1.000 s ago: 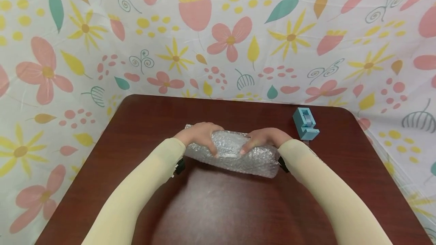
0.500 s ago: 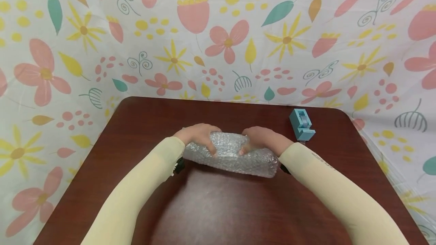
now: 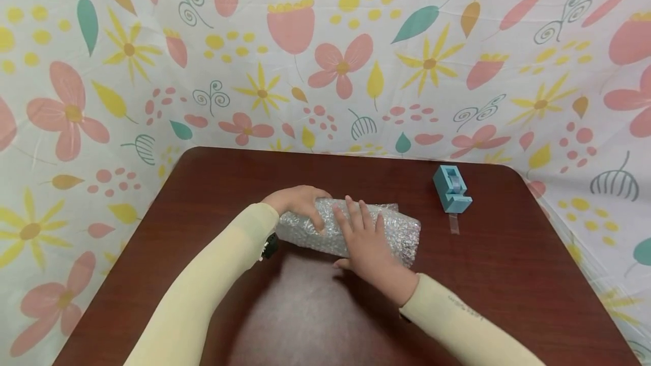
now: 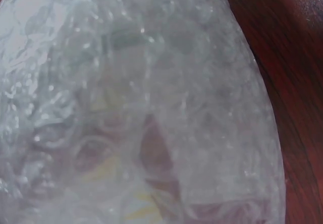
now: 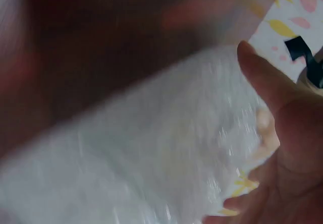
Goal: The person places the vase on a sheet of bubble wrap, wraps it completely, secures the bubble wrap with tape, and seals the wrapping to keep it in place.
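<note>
Both hands (image 3: 362, 236) press bubble-wrap bundle (image 3: 402, 230)

A bubble-wrapped bundle (image 3: 351, 230) lies mid-counter (image 3: 508, 275); the tape dispenser (image 3: 451, 188) stands to its right, nearer the back edge.

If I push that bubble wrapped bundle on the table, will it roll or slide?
The bubble-wrapped bundle looks rounded like a log, so it would probably roll. Its plastic skin seems slick and squashy, likely light. The left hand grips one end, the right hand lies flat on top.
</note>
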The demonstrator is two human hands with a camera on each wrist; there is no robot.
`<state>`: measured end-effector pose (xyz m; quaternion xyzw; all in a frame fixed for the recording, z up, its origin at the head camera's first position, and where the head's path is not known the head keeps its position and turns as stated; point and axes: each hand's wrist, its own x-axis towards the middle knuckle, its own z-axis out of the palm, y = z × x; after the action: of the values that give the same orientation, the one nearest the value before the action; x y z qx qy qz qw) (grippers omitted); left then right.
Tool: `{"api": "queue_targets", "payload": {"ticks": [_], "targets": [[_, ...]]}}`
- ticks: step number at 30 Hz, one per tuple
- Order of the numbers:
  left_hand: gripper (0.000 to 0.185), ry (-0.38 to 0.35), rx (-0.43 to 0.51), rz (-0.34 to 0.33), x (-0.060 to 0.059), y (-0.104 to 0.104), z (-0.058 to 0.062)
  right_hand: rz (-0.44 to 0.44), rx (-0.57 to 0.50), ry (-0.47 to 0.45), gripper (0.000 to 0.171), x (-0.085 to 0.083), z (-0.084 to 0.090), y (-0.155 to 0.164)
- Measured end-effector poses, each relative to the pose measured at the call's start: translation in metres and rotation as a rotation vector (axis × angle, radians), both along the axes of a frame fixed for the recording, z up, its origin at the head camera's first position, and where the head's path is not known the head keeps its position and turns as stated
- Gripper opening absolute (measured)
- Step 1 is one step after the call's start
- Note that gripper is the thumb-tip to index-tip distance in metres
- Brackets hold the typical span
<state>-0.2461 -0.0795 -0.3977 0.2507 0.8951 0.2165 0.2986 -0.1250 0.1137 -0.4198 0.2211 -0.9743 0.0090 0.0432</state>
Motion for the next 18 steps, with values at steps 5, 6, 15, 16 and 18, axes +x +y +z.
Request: {"api": "queue_targets", "payload": {"ticks": [5, 6, 15, 16, 18], "targets": [[0.098, -0.011, -0.002, 0.005, -0.001, 0.0, -0.001, -0.04, 0.019, 0.073, 0.124, 0.004, -0.018, -0.012], [0.098, -0.013, -0.004, 0.005, -0.001, 0.001, -0.001, -0.044, 0.022, 0.084, 0.125, 0.004, -0.02, -0.013], [0.1, -0.035, 0.001, -0.001, -0.004, 0.0, 0.002, 0.014, 0.031, 0.238, 0.124, -0.01, -0.039, -0.013], [0.101, -0.044, 0.007, 0.0, -0.004, 0.0, 0.002, 0.023, 0.031, 0.26, 0.124, -0.011, -0.041, -0.013], [0.102, -0.054, 0.011, 0.006, -0.004, -0.001, 0.002, 0.039, 0.031, 0.314, 0.123, -0.014, -0.045, -0.012]]}}
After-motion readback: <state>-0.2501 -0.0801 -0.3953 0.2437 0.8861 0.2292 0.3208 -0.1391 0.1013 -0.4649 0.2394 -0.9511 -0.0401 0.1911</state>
